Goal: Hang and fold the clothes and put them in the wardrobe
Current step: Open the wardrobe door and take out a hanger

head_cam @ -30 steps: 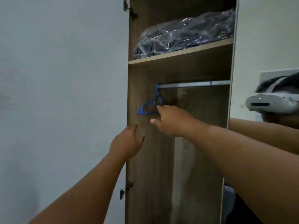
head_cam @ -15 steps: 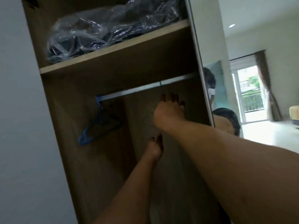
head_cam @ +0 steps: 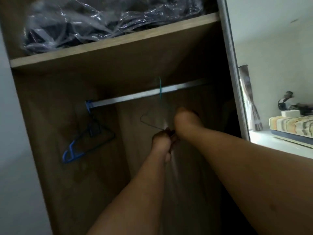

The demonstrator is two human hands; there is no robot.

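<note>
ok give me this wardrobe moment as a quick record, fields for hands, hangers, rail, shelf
left hand: left hand curled on the lower wire of the thin hanger
right hand: right hand at the same hanger, fingers hidden, grip unclear
thin hanger: green hook over the rail, near the middle
blue hanger: blue hanger hangs at the rail's left end, untouched
shelf: shelf above the rail holds a plastic bag of dark fabric
clothes on rail: none visible
</note>
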